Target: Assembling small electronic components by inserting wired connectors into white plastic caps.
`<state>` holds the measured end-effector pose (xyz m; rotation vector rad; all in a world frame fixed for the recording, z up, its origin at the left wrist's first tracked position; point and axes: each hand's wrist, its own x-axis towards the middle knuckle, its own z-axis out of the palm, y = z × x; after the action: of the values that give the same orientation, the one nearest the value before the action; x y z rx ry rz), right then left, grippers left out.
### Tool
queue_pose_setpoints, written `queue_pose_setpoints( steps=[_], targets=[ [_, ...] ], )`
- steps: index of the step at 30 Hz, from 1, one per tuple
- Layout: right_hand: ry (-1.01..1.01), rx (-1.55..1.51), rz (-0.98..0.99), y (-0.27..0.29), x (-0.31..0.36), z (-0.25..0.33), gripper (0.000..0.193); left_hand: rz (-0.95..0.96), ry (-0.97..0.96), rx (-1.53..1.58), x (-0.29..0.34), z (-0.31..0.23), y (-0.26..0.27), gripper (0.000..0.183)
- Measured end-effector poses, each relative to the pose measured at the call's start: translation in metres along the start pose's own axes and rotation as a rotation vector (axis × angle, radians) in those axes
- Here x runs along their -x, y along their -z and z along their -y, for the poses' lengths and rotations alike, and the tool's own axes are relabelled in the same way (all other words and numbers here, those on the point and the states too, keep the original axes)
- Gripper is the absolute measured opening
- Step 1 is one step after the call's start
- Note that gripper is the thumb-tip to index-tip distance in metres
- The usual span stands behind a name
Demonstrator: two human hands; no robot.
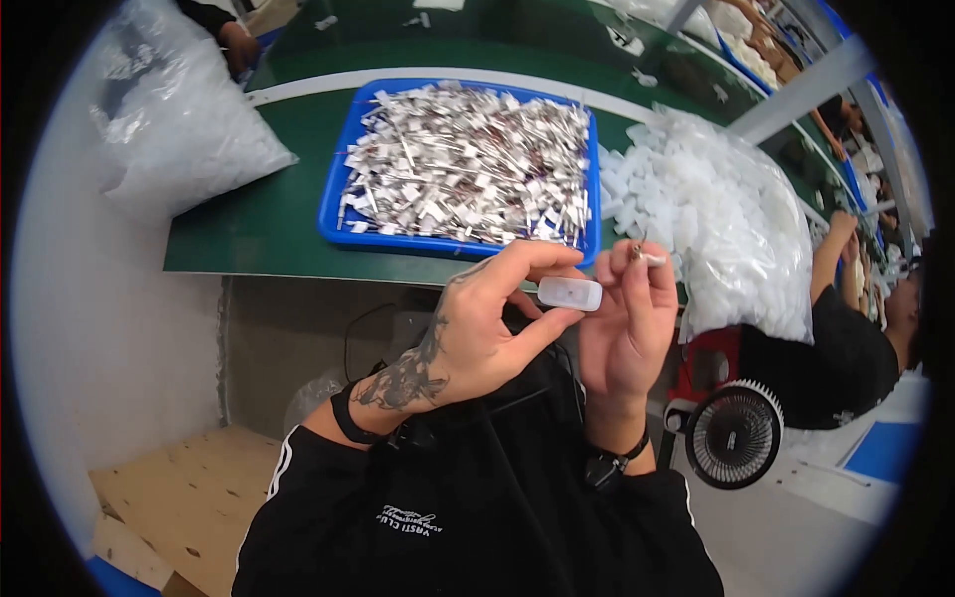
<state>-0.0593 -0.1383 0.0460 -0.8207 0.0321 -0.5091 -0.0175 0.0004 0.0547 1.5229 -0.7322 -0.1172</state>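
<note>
Between the thumb and fingers of my left hand is a small translucent white plastic case, with its narrow end facing up. Just right of it, my right hand is raised palm-up, its thumb and forefinger pinching a small part with a metal end and a white body. The case and the part are apart. Beyond both hands lies a blue tray, heaped with small silver-and-white parts.
A clear bag of translucent white plastic pieces spills onto the green table at right. Another full bag stands at left. A round fan is near my right elbow. One co-worker sits at right; another's hand shows top left.
</note>
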Motion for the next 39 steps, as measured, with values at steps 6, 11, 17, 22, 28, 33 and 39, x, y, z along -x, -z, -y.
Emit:
queue_pose_setpoints(
  steps=[6, 11, 17, 22, 28, 33, 39],
  targets=[
    [0.045, 0.028, 0.051, 0.016, -0.010, -0.012, 0.009, -0.024, -0.159, -0.242, -0.005, 0.012, 0.005, 0.032],
    [0.052, 0.373, 0.105, 0.017, -0.025, -0.003, 0.007, -0.030, 0.315, 0.600, -0.024, 0.022, 0.023, 0.034],
    [0.225, 0.943, 0.277, 0.002, -0.047, 0.013, 0.021, -0.090, 0.470, 0.883, -0.041, 0.042, 0.032, 0.037],
    [0.225, 1.017, 0.391, 0.004, -0.070, 0.010, 0.027, -0.061, 0.380, 0.829, -0.052, 0.054, 0.036, 0.037],
    [0.251, 1.150, 0.472, 0.007, -0.081, 0.015, 0.033, -0.067, 0.358, 0.637, -0.060, 0.055, 0.040, 0.037],
    [0.225, 1.145, 0.491, 0.009, -0.084, 0.018, 0.034, 0.035, 0.304, 0.476, -0.064, 0.055, 0.039, 0.036],
    [0.170, 1.028, 0.451, 0.015, -0.079, 0.013, 0.031, 0.060, 0.279, 0.328, -0.065, 0.055, 0.035, 0.035]
  ],
)
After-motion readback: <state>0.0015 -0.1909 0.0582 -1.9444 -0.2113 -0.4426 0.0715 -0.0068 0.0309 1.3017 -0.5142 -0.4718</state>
